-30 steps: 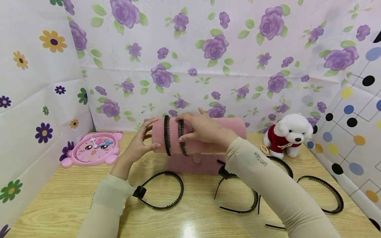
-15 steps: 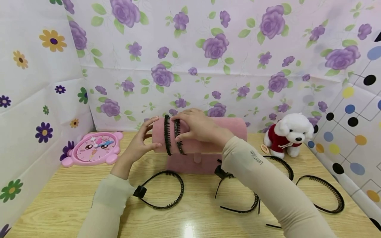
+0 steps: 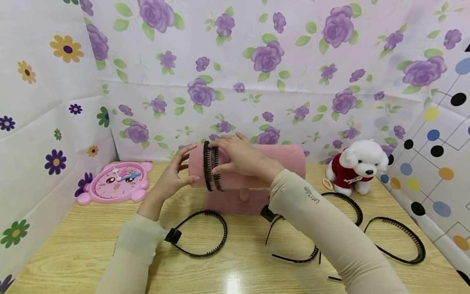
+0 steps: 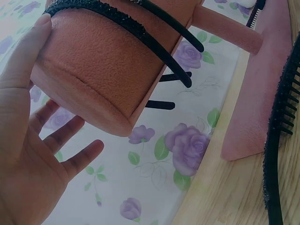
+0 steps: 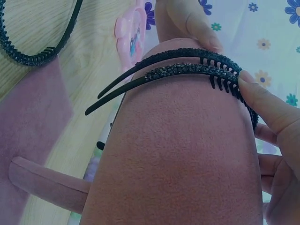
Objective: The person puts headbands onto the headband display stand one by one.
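A pink padded roll (image 3: 284, 163) lies level on its stand. Two black toothed headbands go over its left part: the outer headband (image 3: 207, 167) and, close to its right, a glittery headband (image 3: 217, 181). My left hand (image 3: 167, 183) holds the roll's left end, thumb in front and fingers behind. My right hand (image 3: 240, 158) grips the glittery headband from above, thumb on the front side; in the right wrist view the thumb touches this headband (image 5: 178, 70) where its teeth show. The tips of both bands slant down beside the roll in the left wrist view.
A looped headband with a black block (image 3: 173, 235) lies front left on the wooden table (image 3: 92, 253). Several more headbands (image 3: 418, 245) lie at the right, partly under my right arm. A pink clock (image 3: 117, 183) sits at the left, a white toy dog (image 3: 356, 167) at the right.
My right hand has moved left along the roll, and the glittery headband has come with it, close beside the outer one. My left hand has stayed at the roll's end.
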Demonstrator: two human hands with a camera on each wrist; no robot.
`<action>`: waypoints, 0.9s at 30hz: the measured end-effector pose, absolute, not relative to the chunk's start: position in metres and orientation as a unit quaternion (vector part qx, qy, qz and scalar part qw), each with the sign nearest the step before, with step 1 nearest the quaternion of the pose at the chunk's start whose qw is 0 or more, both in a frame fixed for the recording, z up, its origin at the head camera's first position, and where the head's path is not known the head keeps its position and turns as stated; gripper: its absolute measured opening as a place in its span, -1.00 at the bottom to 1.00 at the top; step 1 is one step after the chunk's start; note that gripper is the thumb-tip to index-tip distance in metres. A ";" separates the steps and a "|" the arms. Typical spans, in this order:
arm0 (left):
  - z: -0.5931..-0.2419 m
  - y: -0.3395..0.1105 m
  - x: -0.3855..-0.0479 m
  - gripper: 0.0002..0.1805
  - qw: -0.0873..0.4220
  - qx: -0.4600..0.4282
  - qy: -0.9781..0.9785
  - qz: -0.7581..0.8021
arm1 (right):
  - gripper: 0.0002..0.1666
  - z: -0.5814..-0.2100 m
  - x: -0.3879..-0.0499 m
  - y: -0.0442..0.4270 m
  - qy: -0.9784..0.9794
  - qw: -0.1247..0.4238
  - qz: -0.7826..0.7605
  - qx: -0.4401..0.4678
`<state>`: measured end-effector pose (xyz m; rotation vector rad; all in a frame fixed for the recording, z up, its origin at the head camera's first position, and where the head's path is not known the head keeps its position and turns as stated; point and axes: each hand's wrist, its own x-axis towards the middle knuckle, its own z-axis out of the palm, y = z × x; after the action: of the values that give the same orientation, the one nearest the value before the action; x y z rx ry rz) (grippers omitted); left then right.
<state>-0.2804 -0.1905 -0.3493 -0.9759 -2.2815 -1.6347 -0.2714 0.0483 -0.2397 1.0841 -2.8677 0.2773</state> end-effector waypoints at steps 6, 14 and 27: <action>-0.350 -0.191 -0.281 -0.11 0.087 -0.330 -0.762 -0.550 | -0.15 -0.241 -0.271 0.047 -0.932 0.036 0.094 0.349; -0.350 -0.191 -0.281 -0.11 0.089 -0.330 -0.764 -0.548 | -0.12 -0.241 -0.266 0.049 -0.924 0.054 0.112 0.362; -0.350 -0.190 -0.282 -0.11 0.084 -0.332 -0.759 -0.553 | -0.21 -0.228 -0.231 0.077 -0.902 0.078 0.201 0.374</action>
<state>-0.2817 -0.1904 -0.3502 -0.9898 -2.2659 -1.6515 -0.2312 0.0769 -0.2284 1.1208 -2.7010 0.6028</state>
